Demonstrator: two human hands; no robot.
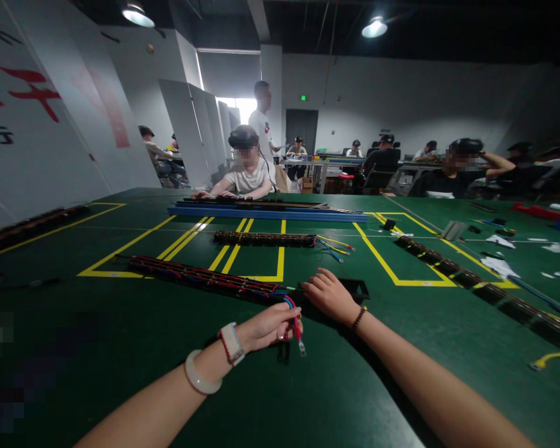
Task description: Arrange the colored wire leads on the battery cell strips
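A long dark strip (205,278) wound with red and blue wires lies slantwise on the green table (242,373). From its right end come red and blue cables (298,330) with metal ring lugs, and my left hand (273,326) is closed round them. Just right of that end, my right hand (329,295) has its fingers bent together at a thin green-tipped wire (290,288); what the fingertips grip is too small to make out. Behind my right hand sits a black rectangular frame piece (361,290), partly covered by the hand.
A shorter wired strip (266,239) with yellow and blue leads lies farther back. Beyond it is a blue rail (270,214), where a person (249,177) works. Another long strip (476,286) runs along the right. Paper scraps (500,266) lie at the far right.
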